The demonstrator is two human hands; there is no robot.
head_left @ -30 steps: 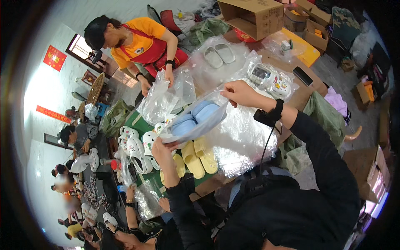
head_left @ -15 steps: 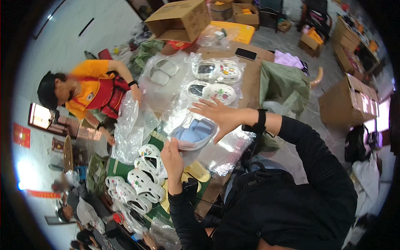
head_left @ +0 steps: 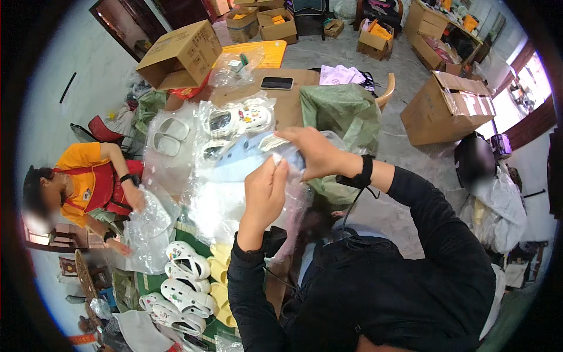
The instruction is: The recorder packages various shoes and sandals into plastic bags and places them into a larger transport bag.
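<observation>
A clear plastic bag (head_left: 231,176) with pale blue clogs (head_left: 240,161) inside hangs between my hands above the table. My left hand (head_left: 265,196) pinches the bag's near edge from below. My right hand (head_left: 311,151) grips the bag's top edge, a black band on its wrist. Both black sleeves come in from the lower right.
Bagged white clogs (head_left: 237,120) and bagged slippers (head_left: 166,136) lie behind on the brown table (head_left: 287,102). Loose white clogs (head_left: 186,281) and yellow ones (head_left: 221,276) lie at lower left. A person in orange (head_left: 88,182) handles a plastic bag (head_left: 146,232). Cardboard boxes (head_left: 179,53) and a phone (head_left: 277,83) are beyond.
The view has swung, so the table sits more to the centre. My hands have closed in on the bag's opening, the right hand now gripping its top edge close to the left.
</observation>
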